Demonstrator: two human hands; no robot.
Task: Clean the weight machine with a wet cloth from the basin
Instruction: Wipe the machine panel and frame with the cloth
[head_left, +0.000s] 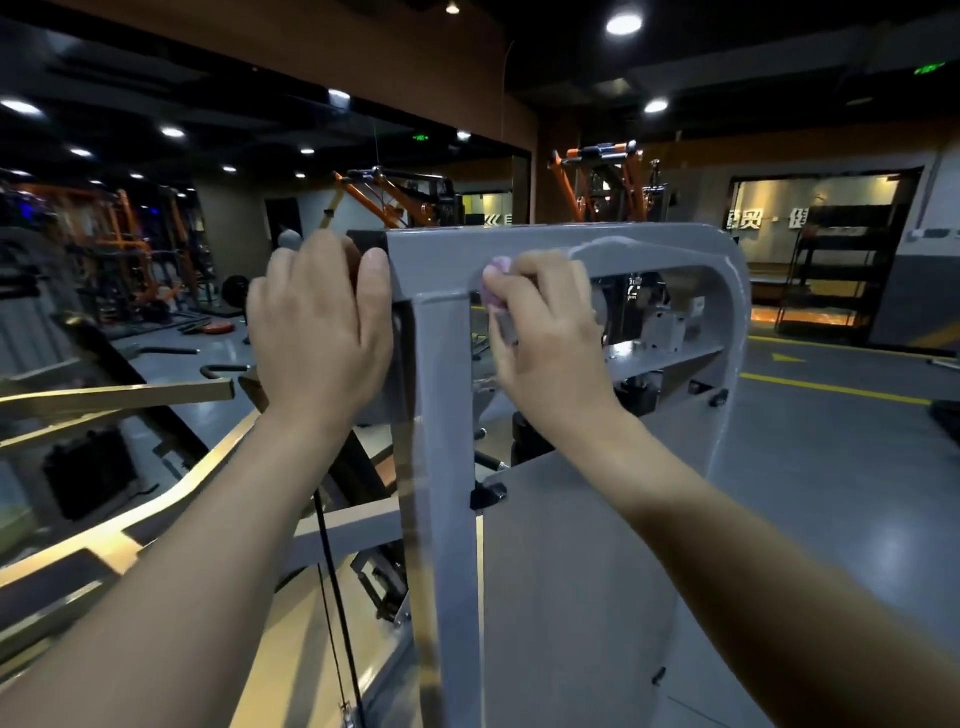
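**Cleaning a weight machine, head view.** We see the grey weight machine (447, 415) filling the centre. Its painted upright post meets a top crossbar that curves down at the far-right end. To the right of the machine runs the grey gym floor (831, 467), marked with yellow lines. Behind the machine stand orange racks (597, 182).

The left hand (322, 332) lies on the machine's top-left corner. Its fingers curl over the top edge and its thumb lies against the crossbar's end, so it grips the machine. The right hand (545, 332) sits at the joint of post and crossbar, fingers bunched round a pink cloth (494, 275). A black cable (332, 597) hangs just left of the post.

The cloth is wadded small and pressed against the crossbar beside the post; only part of it shows past the fingertips. A pale glossy streak (623, 241) arcs along the crossbar to the right of the cloth.
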